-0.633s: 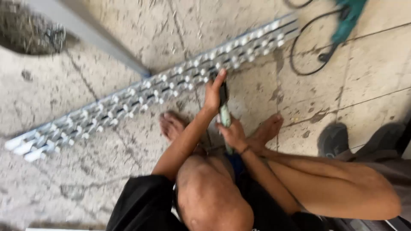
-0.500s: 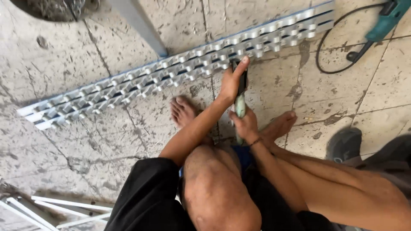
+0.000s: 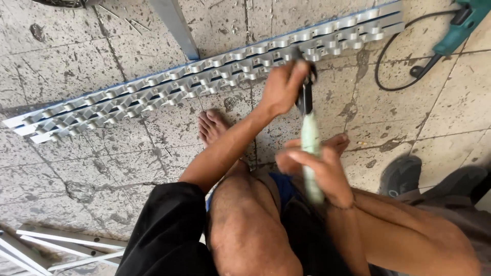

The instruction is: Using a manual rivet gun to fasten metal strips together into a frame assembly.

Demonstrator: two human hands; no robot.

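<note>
On the stained tile floor (image 3: 92, 168): long metal rail (image 3: 204, 82) lying left to right, rising toward the far right, just beyond the person's bare feet. Left hand (image 3: 281, 89) nearer, closed on the head of a tool (image 3: 307, 102) at the rail's edge. Right hand (image 3: 319, 171) grips the pale green handle (image 3: 310, 148). Teal power tool (image 3: 460, 23) and cord far right; loose metal bars (image 3: 46, 245) lower left.

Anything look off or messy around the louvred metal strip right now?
Nothing looks broken. The metal strip lies slantwise across stained, cracked floor tiles. Left hand and right hand grip a pale-handled tool. A green power tool lies with its cord looped loose.
</note>
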